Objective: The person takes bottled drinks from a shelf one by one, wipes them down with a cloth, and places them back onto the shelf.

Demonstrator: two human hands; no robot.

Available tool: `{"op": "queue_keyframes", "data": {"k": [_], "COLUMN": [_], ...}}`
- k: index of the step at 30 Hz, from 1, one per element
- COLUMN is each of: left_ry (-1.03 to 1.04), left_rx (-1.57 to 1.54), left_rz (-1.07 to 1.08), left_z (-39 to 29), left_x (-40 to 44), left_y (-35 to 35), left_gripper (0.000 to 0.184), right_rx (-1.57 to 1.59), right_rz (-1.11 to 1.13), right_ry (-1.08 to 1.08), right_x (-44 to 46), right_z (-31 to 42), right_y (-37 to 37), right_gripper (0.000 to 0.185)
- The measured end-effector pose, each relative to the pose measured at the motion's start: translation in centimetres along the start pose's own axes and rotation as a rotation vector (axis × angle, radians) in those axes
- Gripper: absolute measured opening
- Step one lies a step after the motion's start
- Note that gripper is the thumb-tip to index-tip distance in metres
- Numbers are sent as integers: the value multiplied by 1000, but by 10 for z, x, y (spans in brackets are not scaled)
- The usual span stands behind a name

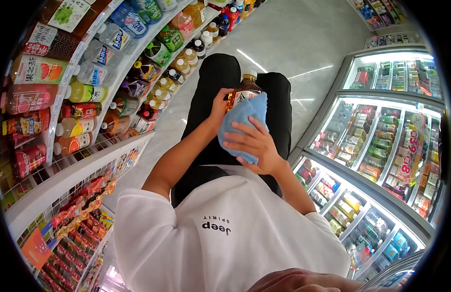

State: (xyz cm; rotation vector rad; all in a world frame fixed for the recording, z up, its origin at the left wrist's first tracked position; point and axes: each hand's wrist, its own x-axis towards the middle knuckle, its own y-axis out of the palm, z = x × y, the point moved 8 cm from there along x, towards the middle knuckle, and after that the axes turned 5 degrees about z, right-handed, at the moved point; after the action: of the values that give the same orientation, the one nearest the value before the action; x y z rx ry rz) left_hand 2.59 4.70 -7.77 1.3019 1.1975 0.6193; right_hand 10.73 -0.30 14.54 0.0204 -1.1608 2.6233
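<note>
Holding: the left hand (219, 108), near the middle of the frame, is curled around the left side of a bottle (250, 86); the fingers wrap behind it and their tips are hidden.
Cloth hand: the right hand (257, 146), just right of and below the left, lies over a light blue cloth (241, 113) with fingers slightly spread, pressing it to the front of the bottle.
Bottle: in the upper middle of the frame, dark brown, its pale cap (249, 74) toward the top edge; a label with large characters shows partly above the cloth, and the lower part is covered. Whether it rests on the lap cannot be told.
Clothes: black trousers (219, 73) behind the bottle, a knee on either side of it; a white shirt (269, 224) with upside-down "Jeep SPIRIT" lettering fills the bottom centre.
Drinks shelf: curving along the upper left, the shelf (60, 104) carries rows of bottles and cartons in many colours.
Snack rack: at the lower left, a white wire rack (79, 170) with red packets (72, 253) below its rail.
Coolers: down the right side, lit glass-fronted coolers (381, 95) full of drinks, one with pink lettering (413, 146).
Floor: grey and glossy, the floor (274, 39) reflects light strips at the top centre.
</note>
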Motion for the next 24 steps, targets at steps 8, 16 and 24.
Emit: {"op": "queue_keyframes", "data": {"k": [8,16,24], "left_ry": [7,92,12], "left_rx": [77,73,159], "left_rz": [-46,36,24], "left_z": [0,-10,-3], "left_x": [-20,-24,-8], "left_y": [44,50,43], "left_gripper": [53,63,71], "right_rx": [439,-127,-87], "right_rz": [-533,-135,-55], "right_ry": [256,36,104], "right_x": [17,23,4], "right_z": [-98,-20,-24], "right_y": [-47,-22,-17], "right_gripper": [29,21,32]}}
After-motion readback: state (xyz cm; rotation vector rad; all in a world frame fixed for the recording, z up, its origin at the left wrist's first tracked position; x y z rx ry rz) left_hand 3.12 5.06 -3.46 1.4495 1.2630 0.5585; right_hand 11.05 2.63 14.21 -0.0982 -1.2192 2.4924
